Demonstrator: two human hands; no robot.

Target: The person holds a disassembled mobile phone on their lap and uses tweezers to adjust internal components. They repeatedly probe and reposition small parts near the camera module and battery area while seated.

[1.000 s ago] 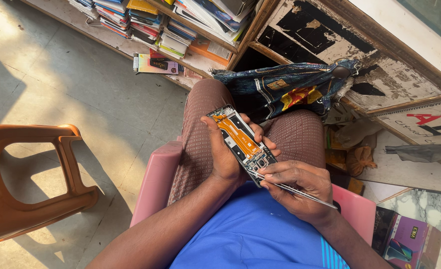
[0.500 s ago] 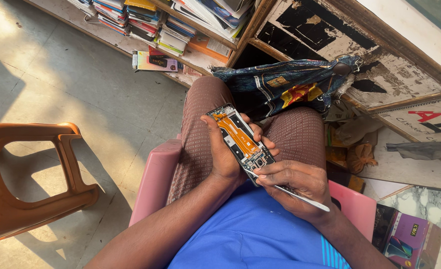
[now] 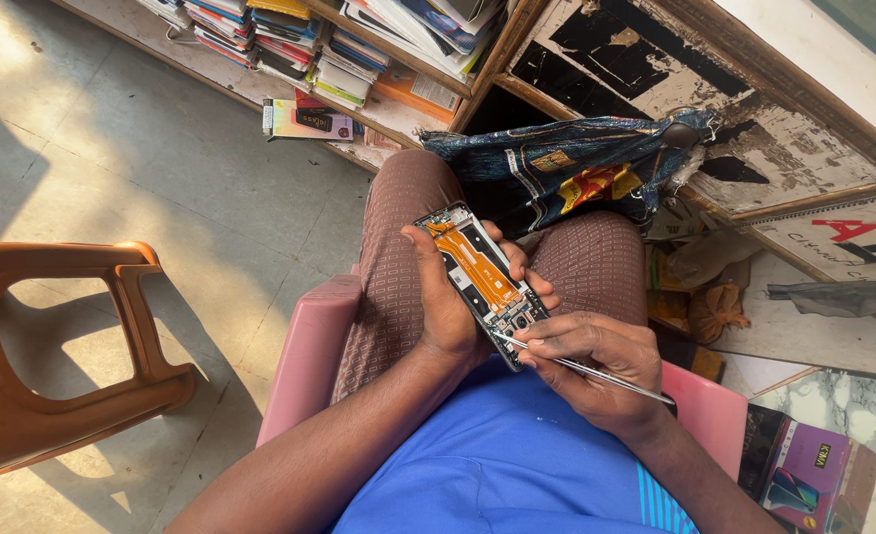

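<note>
Barely shifted since prev. frame, our left hand point(image 3: 448, 307) clasps opened phone point(image 3: 481, 280) over lap while right hand point(image 3: 596, 361) pinches thin metal tool point(image 3: 581, 367) (tip at phone's near end) for steadiness.

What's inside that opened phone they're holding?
Inside the phone an orange strip runs lengthwise, with small dark parts near the tool tip. The left hand covers one edge; deeper parts cannot be seen.

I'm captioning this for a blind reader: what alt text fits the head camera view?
A seated person's left hand holds an opened phone with an orange inner part over their lap, while the right hand touches thin metal tweezers to its lower end. An orange plastic chair stands at left, stacked books ahead.
</note>
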